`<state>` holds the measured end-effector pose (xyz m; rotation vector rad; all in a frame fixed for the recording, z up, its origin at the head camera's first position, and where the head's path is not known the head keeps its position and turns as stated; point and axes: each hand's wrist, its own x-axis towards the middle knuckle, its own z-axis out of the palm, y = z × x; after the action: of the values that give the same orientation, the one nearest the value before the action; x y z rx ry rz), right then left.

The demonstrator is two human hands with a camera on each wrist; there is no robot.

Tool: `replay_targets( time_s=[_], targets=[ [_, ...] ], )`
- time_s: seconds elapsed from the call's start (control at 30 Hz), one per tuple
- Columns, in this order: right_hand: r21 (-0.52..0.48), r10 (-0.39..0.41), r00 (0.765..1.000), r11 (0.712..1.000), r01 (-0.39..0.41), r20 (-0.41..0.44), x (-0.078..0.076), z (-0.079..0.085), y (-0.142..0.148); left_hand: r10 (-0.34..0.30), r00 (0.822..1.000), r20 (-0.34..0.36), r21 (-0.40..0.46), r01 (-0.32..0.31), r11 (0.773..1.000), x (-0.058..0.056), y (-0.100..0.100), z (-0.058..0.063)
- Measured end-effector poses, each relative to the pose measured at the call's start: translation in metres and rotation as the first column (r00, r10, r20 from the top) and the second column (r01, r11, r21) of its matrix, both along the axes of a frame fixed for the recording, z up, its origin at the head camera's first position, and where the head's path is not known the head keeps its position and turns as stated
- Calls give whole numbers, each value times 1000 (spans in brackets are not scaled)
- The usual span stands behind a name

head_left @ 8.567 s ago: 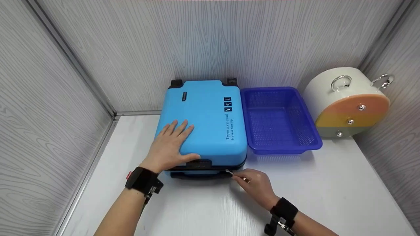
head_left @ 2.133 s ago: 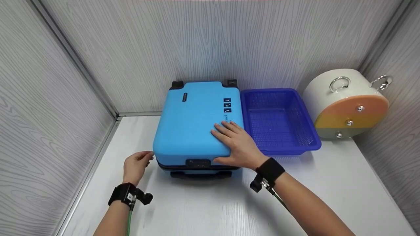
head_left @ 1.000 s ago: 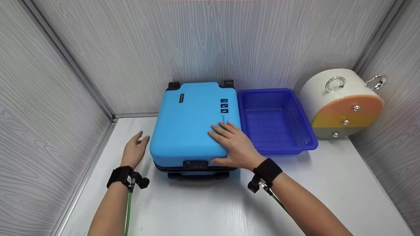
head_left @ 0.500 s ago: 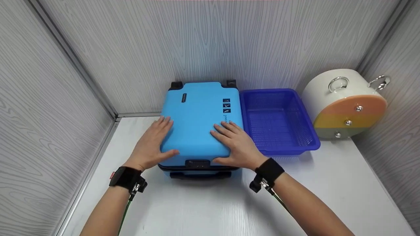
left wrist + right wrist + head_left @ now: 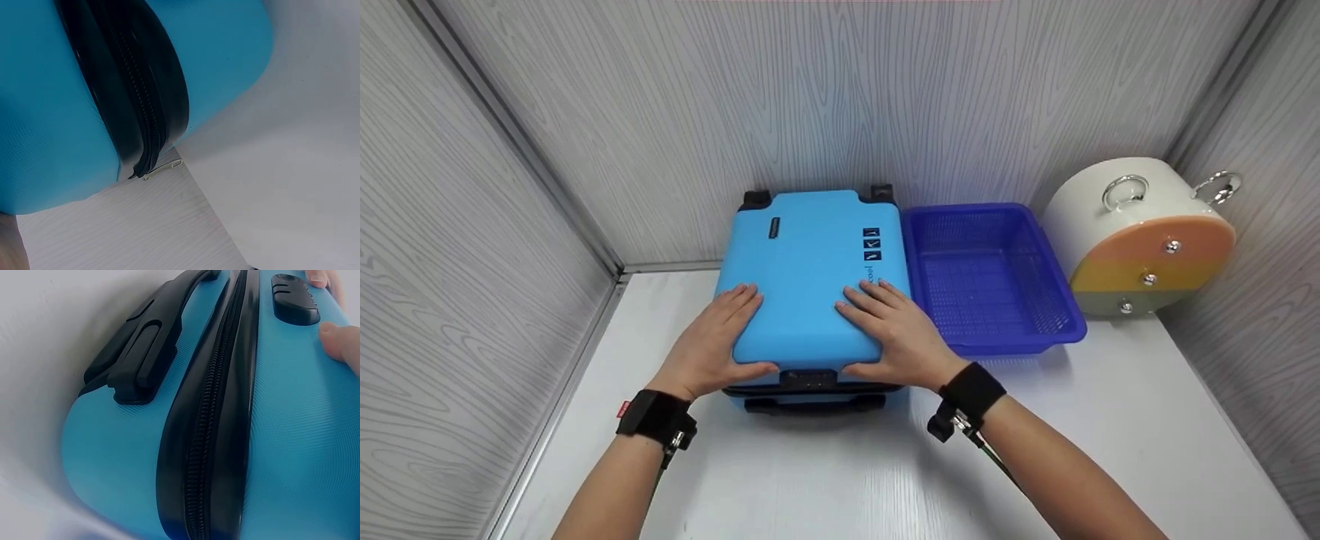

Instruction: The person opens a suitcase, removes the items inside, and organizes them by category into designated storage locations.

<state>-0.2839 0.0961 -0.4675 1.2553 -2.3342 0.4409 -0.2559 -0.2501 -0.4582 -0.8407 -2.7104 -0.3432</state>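
A light-blue hard-shell suitcase lies flat on the table, its black carry handle toward me. My left hand rests on the front left of the lid, fingers extended. On the front right lies my right hand, fingers spread, thumb near the black combination lock. The zipper has its teeth meshed along the front right in the right wrist view. A metal zipper pull hangs by the zipper's side in the left wrist view. Neither hand grips anything.
A blue plastic basket stands against the suitcase's right side. Farther right is a white round-topped case with a striped front and metal ring handles. Grey wood-grain walls enclose the white table at the back and sides.
Earlier my right hand pinched the zipper pull at the front; it later moved onto the lid. My left hand left the suitcase's left side and came down onto the lid's front left.
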Motion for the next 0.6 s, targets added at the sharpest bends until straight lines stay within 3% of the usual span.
replay_targets(
  time_s=[0.33, 0.6],
  targets=[
    [16, 54, 999, 998, -54, 1, -4, 0, 4, 47, 999, -5, 11, -47, 999, 19, 5, -2],
    [55, 106, 994, 993, -106, 3, -8, 3, 9, 81, 995, -60, 31, -79, 996, 37, 14, -3]
  ],
)
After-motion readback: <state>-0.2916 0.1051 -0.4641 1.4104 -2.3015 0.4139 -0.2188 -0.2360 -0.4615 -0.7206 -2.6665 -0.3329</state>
